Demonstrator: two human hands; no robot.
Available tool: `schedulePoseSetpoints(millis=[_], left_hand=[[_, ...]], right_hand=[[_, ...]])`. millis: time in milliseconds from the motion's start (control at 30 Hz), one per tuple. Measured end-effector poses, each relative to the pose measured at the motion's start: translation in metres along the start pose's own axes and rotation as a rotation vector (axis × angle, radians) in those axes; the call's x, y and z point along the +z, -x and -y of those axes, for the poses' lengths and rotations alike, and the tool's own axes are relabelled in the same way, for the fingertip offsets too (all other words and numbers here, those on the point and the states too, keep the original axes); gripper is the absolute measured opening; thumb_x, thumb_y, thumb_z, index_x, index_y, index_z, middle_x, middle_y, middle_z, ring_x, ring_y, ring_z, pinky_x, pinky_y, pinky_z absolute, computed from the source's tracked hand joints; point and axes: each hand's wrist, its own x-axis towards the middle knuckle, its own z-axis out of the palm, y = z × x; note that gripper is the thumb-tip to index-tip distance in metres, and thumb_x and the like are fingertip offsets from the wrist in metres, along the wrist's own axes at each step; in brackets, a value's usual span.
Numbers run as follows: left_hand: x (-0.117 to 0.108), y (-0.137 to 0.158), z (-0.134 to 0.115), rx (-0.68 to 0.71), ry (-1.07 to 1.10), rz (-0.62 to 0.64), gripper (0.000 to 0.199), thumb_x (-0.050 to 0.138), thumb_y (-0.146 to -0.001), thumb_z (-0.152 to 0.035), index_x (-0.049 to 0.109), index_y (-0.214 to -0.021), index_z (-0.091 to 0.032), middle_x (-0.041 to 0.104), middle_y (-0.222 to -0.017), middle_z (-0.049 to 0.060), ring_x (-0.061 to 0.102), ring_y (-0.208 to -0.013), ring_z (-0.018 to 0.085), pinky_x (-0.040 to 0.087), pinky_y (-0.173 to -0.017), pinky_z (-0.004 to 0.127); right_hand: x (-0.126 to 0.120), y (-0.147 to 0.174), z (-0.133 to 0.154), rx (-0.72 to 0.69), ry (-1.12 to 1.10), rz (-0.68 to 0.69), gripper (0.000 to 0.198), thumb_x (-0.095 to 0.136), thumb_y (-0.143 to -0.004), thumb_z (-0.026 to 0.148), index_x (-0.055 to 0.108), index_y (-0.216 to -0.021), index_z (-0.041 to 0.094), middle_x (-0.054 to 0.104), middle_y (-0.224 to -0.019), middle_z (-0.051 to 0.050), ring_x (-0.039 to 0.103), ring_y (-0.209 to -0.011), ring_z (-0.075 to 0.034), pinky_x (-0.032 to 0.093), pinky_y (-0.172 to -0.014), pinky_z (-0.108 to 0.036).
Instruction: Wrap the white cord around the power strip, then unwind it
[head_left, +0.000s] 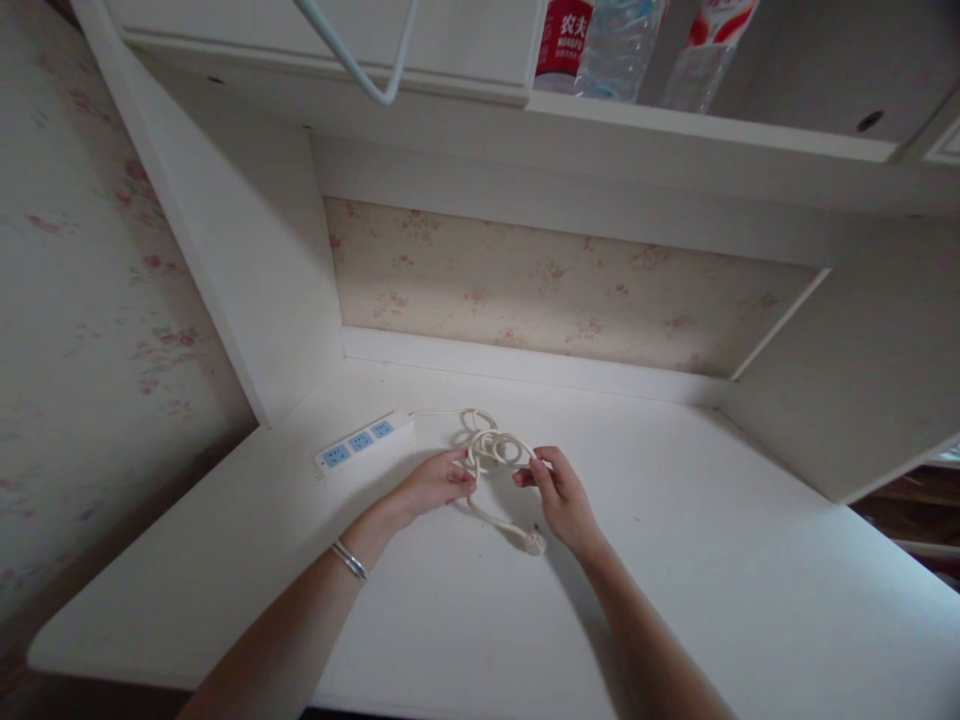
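A white power strip (364,442) with three blue socket panels lies on the left part of the desk. Its white power cord (491,440) runs from its right end into a loose tangle of loops between my hands. My left hand (442,478) pinches the cord at the left side of the tangle. On the right, my right hand (555,490) has its thumb and fingers closed on another loop. The cord's plug (533,542) rests on the desk just below and left of my right hand.
The white desk (420,620) has side panels at left and right and a floral-papered back wall (525,285). Overhead, a shelf (712,125) holds several plastic bottles (615,50). A pale blue bent rod (360,70) hangs at the top.
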Motion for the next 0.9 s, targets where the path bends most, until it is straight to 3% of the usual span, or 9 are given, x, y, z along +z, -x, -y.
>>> schedulePoseSetpoints(millis=[200,367,533,633,733,900], left_hand=[[0.006,-0.001,-0.003,0.064,-0.021,-0.062,0.043,0.076,-0.063,-0.030,0.057,-0.097,-0.013,0.060,-0.091,0.004,0.054,-0.073,0.012,0.039,-0.064,0.023],[0.012,0.010,-0.013,0.142,0.081,0.051,0.047,0.071,-0.071,-0.031,0.054,-0.113,-0.020,0.058,-0.109,0.007,0.057,-0.080,0.014,0.041,-0.063,0.022],[0.017,0.012,-0.013,0.114,0.070,0.144,0.041,0.058,-0.082,-0.033,0.056,-0.121,-0.021,0.059,-0.098,0.006,0.054,-0.062,0.007,0.041,-0.056,0.020],[0.024,0.009,-0.007,0.159,-0.070,0.125,0.040,0.053,-0.085,-0.036,0.057,-0.121,-0.020,0.059,-0.098,0.006,0.053,-0.056,0.006,0.043,-0.053,0.021],[0.029,0.007,-0.001,0.330,-0.299,0.019,0.031,0.049,-0.088,-0.032,0.065,-0.113,-0.022,0.060,-0.103,0.006,0.053,-0.055,0.007,0.045,-0.053,0.022],[0.030,0.012,-0.007,0.528,-0.667,-0.092,0.024,0.052,-0.088,-0.023,0.066,-0.107,-0.028,0.066,-0.100,0.002,0.060,-0.082,0.014,0.047,-0.074,0.024]], right_hand=[[0.004,0.000,0.002,0.086,-0.071,0.005,0.028,0.045,-0.089,0.049,0.048,-0.096,0.022,0.065,-0.075,-0.002,0.066,-0.072,-0.017,0.054,-0.073,-0.034],[-0.001,-0.005,-0.001,0.213,-0.208,-0.115,0.032,0.049,-0.086,0.052,0.048,-0.094,0.021,0.065,-0.068,-0.001,0.065,-0.065,-0.017,0.054,-0.070,-0.034],[-0.011,-0.008,-0.005,0.310,-0.271,-0.182,0.039,0.053,-0.081,0.058,0.051,-0.085,0.020,0.064,-0.063,0.000,0.063,-0.057,-0.015,0.053,-0.061,-0.028],[-0.014,-0.008,-0.005,0.348,-0.256,-0.133,0.040,0.055,-0.079,0.059,0.052,-0.085,0.019,0.064,-0.061,0.000,0.063,-0.055,-0.014,0.053,-0.061,-0.028],[-0.016,-0.007,-0.003,0.324,-0.178,-0.077,0.038,0.054,-0.080,0.057,0.055,-0.086,0.019,0.064,-0.062,0.000,0.064,-0.058,-0.015,0.054,-0.062,-0.029],[-0.021,-0.007,0.002,0.254,0.062,-0.077,0.040,0.052,-0.083,0.054,0.058,-0.100,0.018,0.065,-0.068,-0.003,0.066,-0.060,-0.018,0.055,-0.060,-0.030]])
